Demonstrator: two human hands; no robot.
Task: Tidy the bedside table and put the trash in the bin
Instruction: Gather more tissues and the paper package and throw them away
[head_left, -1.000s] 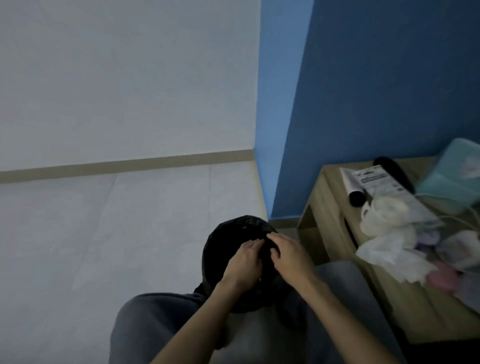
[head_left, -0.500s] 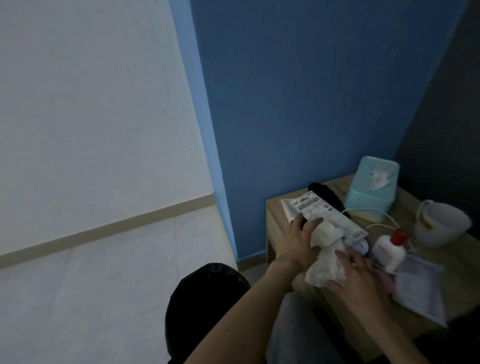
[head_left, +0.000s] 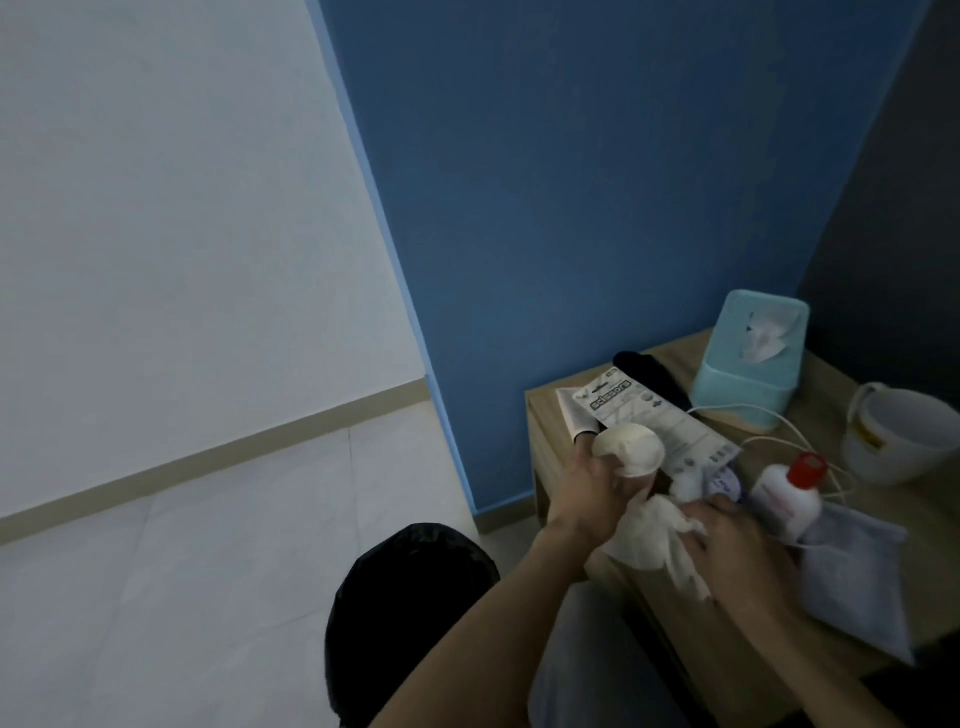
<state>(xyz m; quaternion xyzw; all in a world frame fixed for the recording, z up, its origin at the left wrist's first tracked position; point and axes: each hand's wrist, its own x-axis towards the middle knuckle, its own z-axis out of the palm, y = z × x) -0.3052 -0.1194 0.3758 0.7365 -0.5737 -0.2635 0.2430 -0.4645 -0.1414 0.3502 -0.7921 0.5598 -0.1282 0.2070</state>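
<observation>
Hands (head_left: 584, 501) (head_left: 737, 551) now on tissue (head_left: 644, 538) ("scissors" pack (head_left: 631, 402))

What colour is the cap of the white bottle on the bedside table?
Red. The cap shows best in the head view, the only one.

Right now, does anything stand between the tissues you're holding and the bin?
Nothing visible does. The left hand and right hand grip the crumpled tissues at the bedside table's edge; the black-lined bin stands beside it.

The bedside table (head_left: 821, 410) is matt wood-grain, the tissues (head_left: 644, 540) crumpled paper, the bin bag (head_left: 410, 597) glossy plastic.
</observation>
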